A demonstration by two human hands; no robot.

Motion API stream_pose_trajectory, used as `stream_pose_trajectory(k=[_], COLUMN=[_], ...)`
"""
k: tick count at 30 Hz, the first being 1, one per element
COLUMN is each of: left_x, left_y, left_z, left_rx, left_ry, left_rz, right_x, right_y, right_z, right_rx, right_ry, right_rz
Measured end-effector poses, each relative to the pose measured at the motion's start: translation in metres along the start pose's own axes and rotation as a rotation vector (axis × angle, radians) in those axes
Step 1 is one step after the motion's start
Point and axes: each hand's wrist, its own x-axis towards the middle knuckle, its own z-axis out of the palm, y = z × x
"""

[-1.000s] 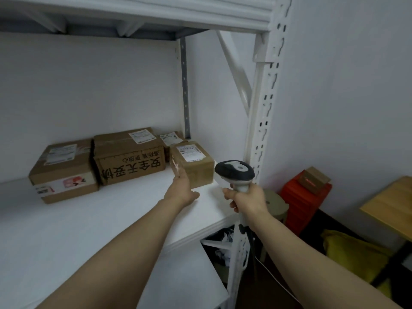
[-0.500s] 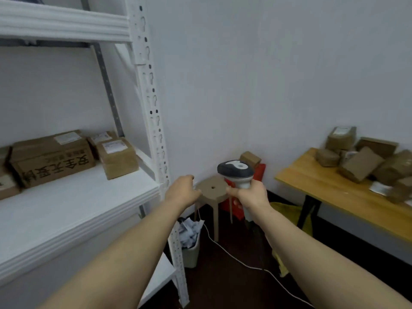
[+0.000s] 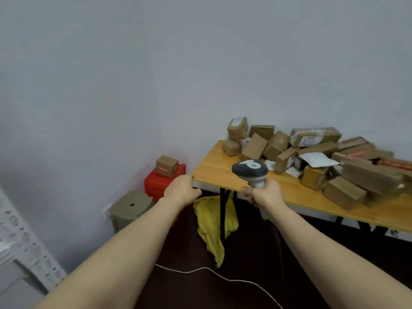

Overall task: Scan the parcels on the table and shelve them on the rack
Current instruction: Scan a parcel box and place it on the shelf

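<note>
The right hand (image 3: 264,194) grasps the scanner (image 3: 249,170) by its pale handle, fingers wrapped round the grip; the scanner stands upright, its dark grey head above the hand; in the head view the head overlaps the near left part of the wooden surface (image 3: 211,168). The left hand (image 3: 181,189) is seen from the back, fingers clenched inward with nothing visible in them; it lies just beside the near left corner of the surface; contact with that corner cannot be determined. The parcels (image 3: 312,157) are brown cardboard boxes heaped on the far and right parts of the surface, against the wall; many are tilted and overlap one another; a white envelope (image 3: 317,159) lies among them, on top of the heap. The near left part of the surface is bare wood. Left of the surface, a red crate (image 3: 156,186) stands against the wall; a small box (image 3: 167,166) sits on top of it, a red mark on its front face. A brown stool (image 3: 131,206) stands just beside the crate, nearer the camera. A yellow cloth (image 3: 211,219) hangs beside the black leg (image 3: 223,210) under the surface. A white cable (image 3: 211,273) runs across the dark floor. A white perforated upright of the rack (image 3: 26,246) shows at the lower left edge.
</note>
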Motion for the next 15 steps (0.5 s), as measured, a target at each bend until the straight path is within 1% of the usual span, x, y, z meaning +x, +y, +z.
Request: stream_pose_trajectory(k=[4,8,11,15], left_x=[0.059,0.13,0.18,0.242], left_y=[0.035,0.06,0.072,0.089], left_z=[0.026,0.046,0.055,0.068], left_rx=[-0.067,-0.042,-0.043,-0.067], left_ry=[-0.065,-0.102,-0.148,-0.161], left_rz=[0.071,0.104,0.134,0.137], right_x=[0.052,0.111,0.155,0.207], right_y=[0.009,0.008,0.002,0.001], right_z=[-0.029,-0.043,-0.047,-0.055], right_rx=[-0.012,-0.03,-0.049,-0.058], right_ry=[0.098,0.187,0.214,0.257], right_rz=[0.036,0.053,0.084,0.118])
